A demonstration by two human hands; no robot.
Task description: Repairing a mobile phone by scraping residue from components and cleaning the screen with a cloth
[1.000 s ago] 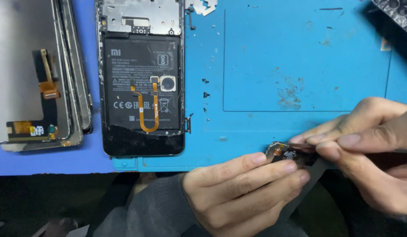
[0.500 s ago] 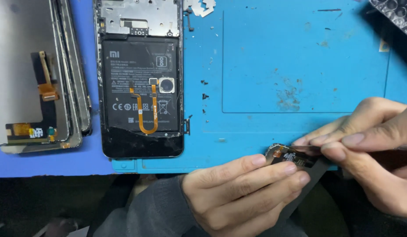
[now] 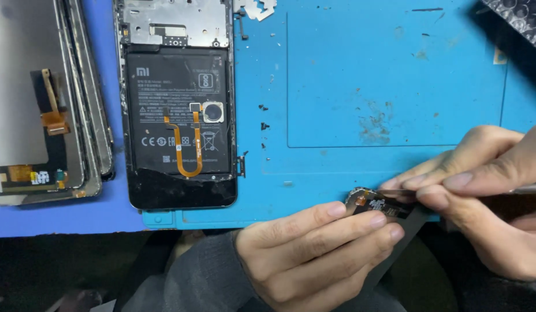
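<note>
From the head view we see our left hand [image 3: 314,254] at the worktop's near edge, its fingers curled and pinching a small dark circuit part [image 3: 373,203] with a rounded end between the fingertips. Our right hand [image 3: 487,196] comes in from the right edge, fingers pressed together on a thin metal tool [image 3: 525,188] whose tip we cannot make out; it seems to meet the part. The part sits just over the near edge of the blue mat [image 3: 395,86]. Toward the far left of the mat lies an opened phone [image 3: 178,115], back up, showing its black battery [image 3: 177,110] and an orange flex cable [image 3: 184,150]. Left of it, on the worktop's left edge, rests a detached screen [image 3: 25,86].
</note>
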